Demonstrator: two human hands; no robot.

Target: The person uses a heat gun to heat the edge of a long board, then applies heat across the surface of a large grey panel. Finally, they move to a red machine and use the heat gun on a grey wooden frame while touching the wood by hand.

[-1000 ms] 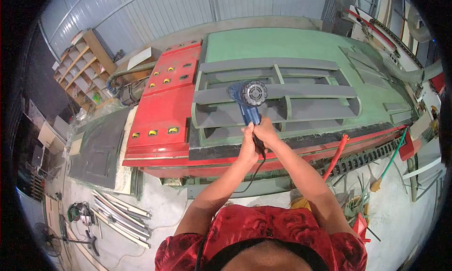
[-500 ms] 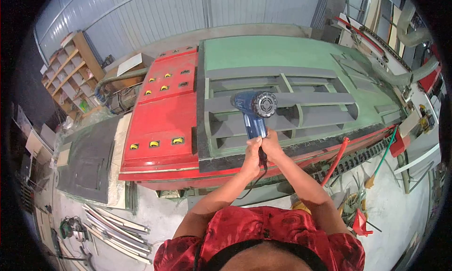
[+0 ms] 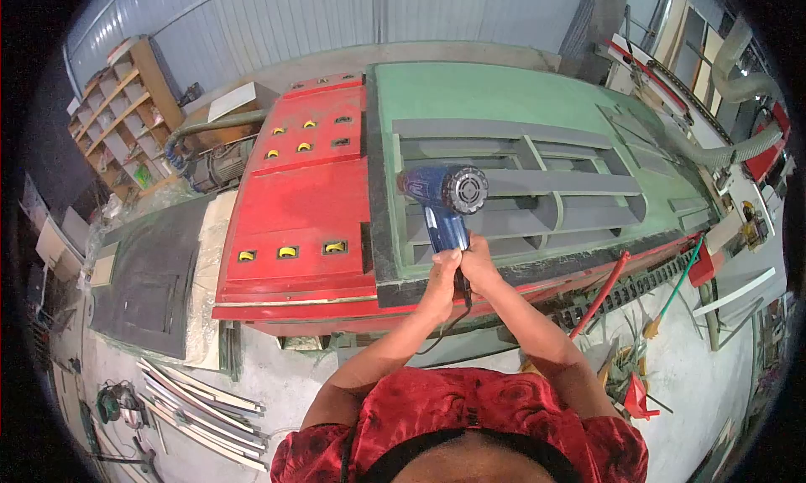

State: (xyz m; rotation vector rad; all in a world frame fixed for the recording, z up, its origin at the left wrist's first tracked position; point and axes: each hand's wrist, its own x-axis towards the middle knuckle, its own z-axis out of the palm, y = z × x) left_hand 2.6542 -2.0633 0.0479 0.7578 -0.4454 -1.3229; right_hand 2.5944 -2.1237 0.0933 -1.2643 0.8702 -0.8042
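A blue heat gun (image 3: 443, 196) points left over grey panel strips (image 3: 537, 181) that lie on the green bed (image 3: 504, 92) of a large red machine. My left hand (image 3: 443, 273) and my right hand (image 3: 479, 262) both clasp the gun's handle near the machine's front edge. A black cord (image 3: 453, 311) hangs down from the handle between my forearms. The gun's round rear vent faces the camera. The nozzle sits above the left end of the grey strips.
A red control panel (image 3: 302, 189) with yellow buttons lies left of the green bed. Wooden shelves (image 3: 122, 113) stand far left. A grey door panel (image 3: 151, 277) and loose trim strips (image 3: 201, 395) lie on the floor at left. Hoses and a red pipe (image 3: 600, 294) run at right.
The heat gun and both hands have shifted slightly left along the grey strips, toward their left end. The grip on the handle is unchanged.
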